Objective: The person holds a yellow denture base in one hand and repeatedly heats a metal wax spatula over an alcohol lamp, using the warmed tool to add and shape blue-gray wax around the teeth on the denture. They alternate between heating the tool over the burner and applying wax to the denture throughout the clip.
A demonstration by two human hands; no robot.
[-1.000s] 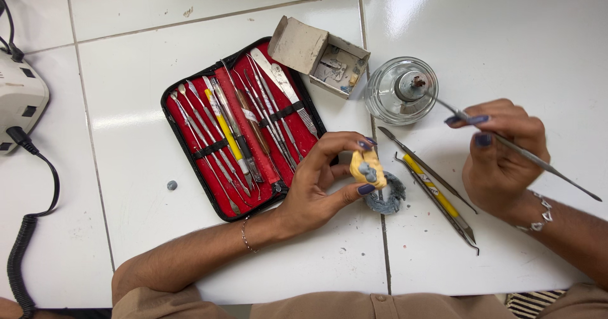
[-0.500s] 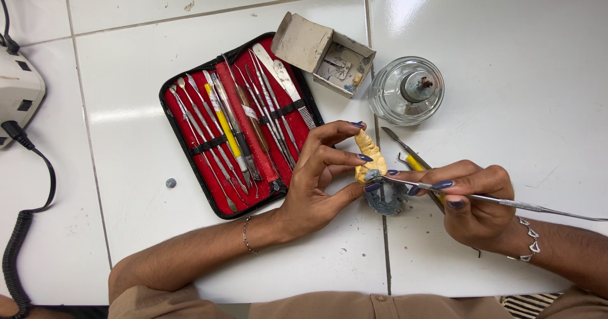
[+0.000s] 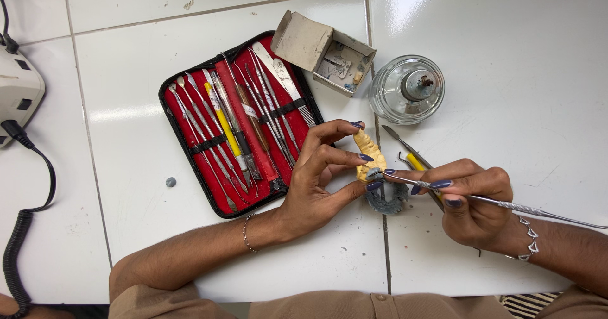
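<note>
Two hands met | left hand (image 3: pixel 316 189) pinched yellow model (image 3: pixel 369 154), long axis upright | right hand (image 3: pixel 472 199) clamped on probe (image 3: pixel 506 204), tip touching model's lower right.

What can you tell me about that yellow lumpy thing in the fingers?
The yellow lump looks like pale, rough wax or plaster, longer than wide, with bumpy edges. The left hand pinches it between thumb and fingertips, holding it above the white tiled table. Its lower end meets a grey ridged piece. The tip of a thin metal tool, held in the right hand, touches its lower side.
</note>
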